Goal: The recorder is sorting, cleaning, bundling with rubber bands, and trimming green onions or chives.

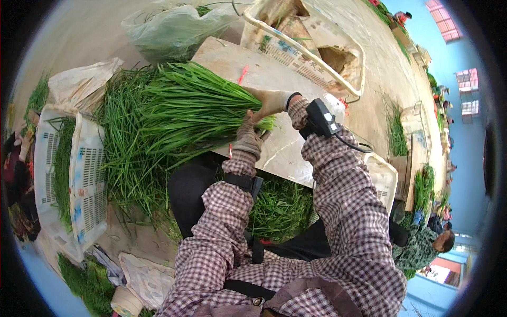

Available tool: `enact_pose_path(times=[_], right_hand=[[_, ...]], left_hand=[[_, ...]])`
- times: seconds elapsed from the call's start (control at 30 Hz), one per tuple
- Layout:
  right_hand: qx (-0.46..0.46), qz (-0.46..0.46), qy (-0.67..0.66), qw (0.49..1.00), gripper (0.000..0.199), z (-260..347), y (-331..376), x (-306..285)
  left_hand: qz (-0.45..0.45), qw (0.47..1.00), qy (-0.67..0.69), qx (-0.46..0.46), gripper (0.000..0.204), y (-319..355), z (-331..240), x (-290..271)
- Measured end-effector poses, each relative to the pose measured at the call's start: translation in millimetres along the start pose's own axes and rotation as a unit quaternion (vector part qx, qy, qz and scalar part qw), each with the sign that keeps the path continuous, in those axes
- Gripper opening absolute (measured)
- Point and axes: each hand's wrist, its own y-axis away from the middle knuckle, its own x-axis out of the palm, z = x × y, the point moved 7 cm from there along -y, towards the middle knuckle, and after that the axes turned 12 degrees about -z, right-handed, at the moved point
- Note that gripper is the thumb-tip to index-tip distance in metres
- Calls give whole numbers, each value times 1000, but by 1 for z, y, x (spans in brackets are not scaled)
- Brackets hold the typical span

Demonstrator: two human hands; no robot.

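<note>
Two hands on the stalk ends, the green bunch fanned out to the left!

Here we are at the centre of the frame: a bunch of green stalks (195,103) lies across the pale board (289,152), leaf tips spread towards the upper left. The step in hand looks like gathering and evening up the stalks. The left hand (247,138) is at the near edge, its fingers curled narrow around the stalks close to their ends. The right hand (274,102) comes in from the far side, against the bunch's upper edge; its fingertips are hidden, so how tightly they close, I cannot tell. Between the two, the pale ends poke out just beside the fingers. The next move, I'd judge, calls for a firm hold there and level ends. Beyond the leaves, left of centre, sits the loose green pile (127,158), with a red tie (243,75) at upper centre.
</note>
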Motion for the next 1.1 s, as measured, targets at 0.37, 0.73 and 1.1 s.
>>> enact_pose_path(times=[0.37, 0.73, 1.1], right_hand=[[92, -24, 326, 941, 114, 20, 28, 6], [89, -147, 253, 952, 98, 3, 23, 0], [109, -121, 252, 954, 100, 2, 26, -3]], left_hand=[[47, 904, -424, 19, 40, 19, -16, 4], [-62, 375, -754, 536, 88, 125, -97, 28], [23, 1, -802, 596, 116, 63, -68, 22]])
